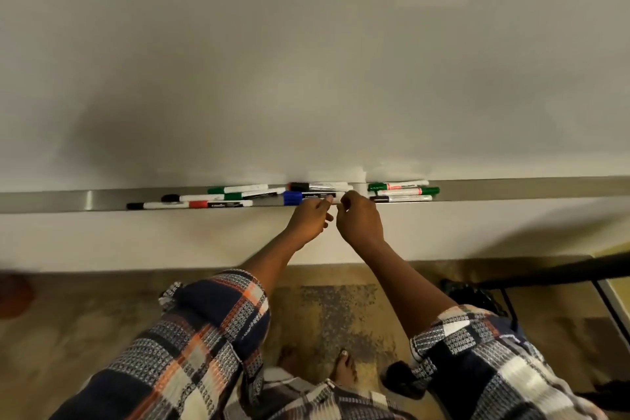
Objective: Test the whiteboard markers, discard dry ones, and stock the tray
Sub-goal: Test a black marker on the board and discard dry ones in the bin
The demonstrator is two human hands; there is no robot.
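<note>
A metal marker tray (85, 200) runs along the bottom of the whiteboard (306, 61). Several markers lie in it: green, black and red-banded ones at the left (191, 204), a black-capped one (320, 186) behind, and green ones at the right (404, 193). A blue-capped marker (308, 197) lies in the tray's middle. My left hand (310, 220) and my right hand (358, 218) meet at its right end, fingertips pinching the barrel. The marker's tail is hidden by my fingers.
The wall below the tray drops to a worn tan floor (324, 317). A dark bar (545, 271) and a black object stand at the right. An orange-red shape (13, 297) sits at the far left. Bare feet (344, 365) show below.
</note>
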